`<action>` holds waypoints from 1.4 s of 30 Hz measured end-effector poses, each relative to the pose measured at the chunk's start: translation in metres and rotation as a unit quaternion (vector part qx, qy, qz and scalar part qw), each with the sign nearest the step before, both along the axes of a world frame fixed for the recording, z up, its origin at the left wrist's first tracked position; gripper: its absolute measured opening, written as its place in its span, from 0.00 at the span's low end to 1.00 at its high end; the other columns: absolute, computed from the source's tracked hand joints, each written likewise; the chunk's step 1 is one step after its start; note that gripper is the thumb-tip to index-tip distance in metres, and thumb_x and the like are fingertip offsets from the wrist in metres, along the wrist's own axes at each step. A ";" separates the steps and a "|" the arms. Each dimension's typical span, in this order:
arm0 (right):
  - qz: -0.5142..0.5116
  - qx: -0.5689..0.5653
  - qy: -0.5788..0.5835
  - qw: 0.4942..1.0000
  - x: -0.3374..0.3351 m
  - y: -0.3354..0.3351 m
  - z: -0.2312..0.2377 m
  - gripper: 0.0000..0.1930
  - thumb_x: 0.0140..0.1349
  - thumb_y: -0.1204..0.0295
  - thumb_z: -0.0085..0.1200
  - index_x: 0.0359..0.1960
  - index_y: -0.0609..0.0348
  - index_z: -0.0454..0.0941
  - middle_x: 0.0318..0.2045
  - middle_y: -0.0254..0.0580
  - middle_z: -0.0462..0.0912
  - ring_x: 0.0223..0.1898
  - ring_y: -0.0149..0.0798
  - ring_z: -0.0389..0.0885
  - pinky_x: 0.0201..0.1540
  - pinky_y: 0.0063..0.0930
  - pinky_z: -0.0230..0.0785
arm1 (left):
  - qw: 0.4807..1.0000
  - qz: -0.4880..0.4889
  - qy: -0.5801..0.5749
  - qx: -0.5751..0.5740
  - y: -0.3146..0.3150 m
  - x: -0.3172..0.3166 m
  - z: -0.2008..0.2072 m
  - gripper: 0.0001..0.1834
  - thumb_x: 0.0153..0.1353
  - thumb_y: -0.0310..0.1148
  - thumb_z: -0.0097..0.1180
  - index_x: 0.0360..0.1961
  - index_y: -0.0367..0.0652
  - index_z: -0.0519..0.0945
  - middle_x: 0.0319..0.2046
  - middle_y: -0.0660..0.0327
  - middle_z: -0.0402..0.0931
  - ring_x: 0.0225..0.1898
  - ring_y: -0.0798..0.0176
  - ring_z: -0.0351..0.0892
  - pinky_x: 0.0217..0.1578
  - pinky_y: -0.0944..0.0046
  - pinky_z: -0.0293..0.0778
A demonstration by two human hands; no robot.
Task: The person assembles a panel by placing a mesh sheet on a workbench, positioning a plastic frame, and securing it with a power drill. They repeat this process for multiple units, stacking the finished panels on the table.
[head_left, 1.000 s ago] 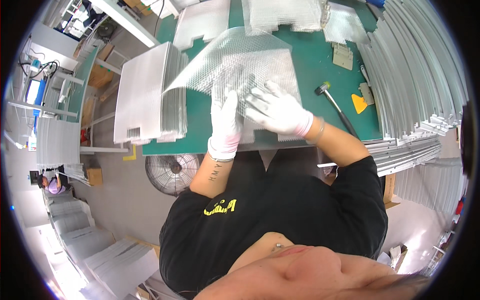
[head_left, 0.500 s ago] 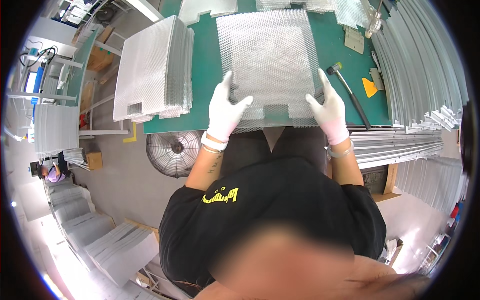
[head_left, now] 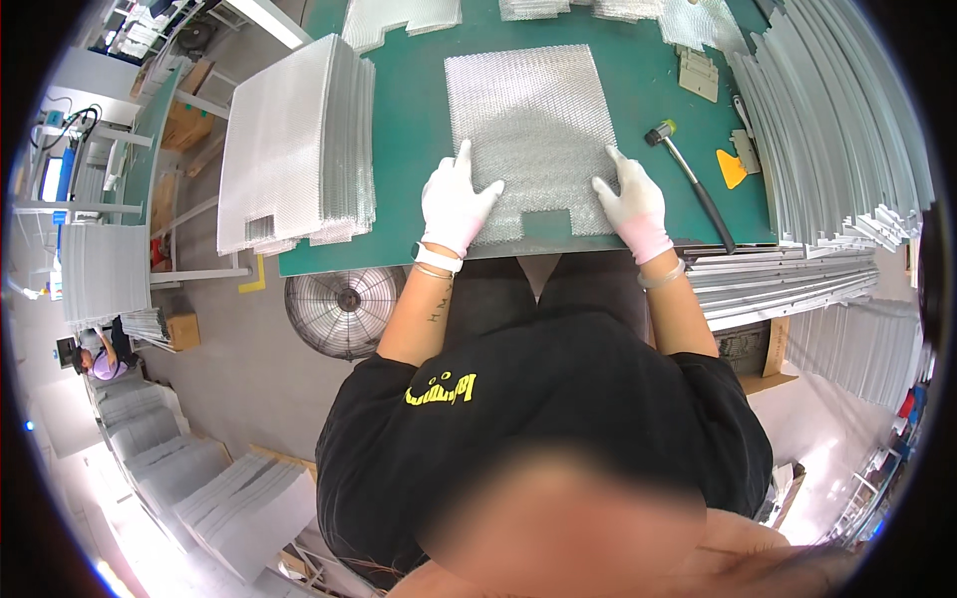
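A silvery mesh sheet with a small notch in its near edge lies on the green tabletop in front of me. My left hand, in a white glove, is at its left edge, with the thumb spread from the stretched fingers. At the right edge is my right hand, also gloved and open, its index finger along the side and its thumb toward the sheet. Both hands appear to touch the sheet's edges. Whether the hidden fingers reach under it, I cannot tell.
A thick stack of similar mesh sheets stands left. To the right lie a black-handled mallet, a yellow scraper and a grey flat piece. Long pale metal strips crowd the right edge. A floor fan stands below the table.
The mesh sheet looks smaller and lower, now flat on the tabletop. My hands have drawn in closer along its two sides, the right one moving left.
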State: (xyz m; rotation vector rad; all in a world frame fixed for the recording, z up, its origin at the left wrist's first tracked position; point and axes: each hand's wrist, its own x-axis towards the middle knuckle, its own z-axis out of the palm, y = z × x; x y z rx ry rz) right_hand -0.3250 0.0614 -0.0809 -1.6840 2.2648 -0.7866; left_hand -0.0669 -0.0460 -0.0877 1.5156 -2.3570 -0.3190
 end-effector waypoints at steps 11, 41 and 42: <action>0.025 -0.015 0.020 0.999 -0.008 -0.004 -0.007 0.26 0.63 0.60 0.59 0.61 0.57 0.73 0.44 0.52 0.81 0.46 0.54 0.81 0.50 0.42 0.75 | 0.999 0.000 -0.012 0.039 -0.004 0.000 0.005 0.46 0.53 0.57 0.67 0.69 0.43 0.69 0.41 0.51 0.75 0.45 0.49 0.79 0.49 0.54 0.76; -0.021 -0.093 0.117 0.989 -0.186 -0.065 0.024 0.22 0.62 0.64 0.60 0.55 0.62 0.78 0.46 0.56 0.84 0.49 0.52 0.84 0.55 0.41 0.74 | 0.961 -0.086 0.231 -0.125 0.087 0.064 0.025 0.26 0.59 0.42 0.66 0.57 0.43 0.79 0.54 0.50 0.79 0.57 0.45 0.76 0.59 0.50 0.69; 0.003 -0.144 0.043 0.989 -0.135 -0.038 0.048 0.20 0.63 0.65 0.59 0.54 0.63 0.79 0.45 0.56 0.84 0.47 0.52 0.85 0.53 0.39 0.75 | 0.967 -0.062 0.246 -0.021 0.098 0.079 0.017 0.21 0.62 0.40 0.63 0.53 0.41 0.80 0.46 0.51 0.82 0.49 0.50 0.80 0.51 0.54 0.73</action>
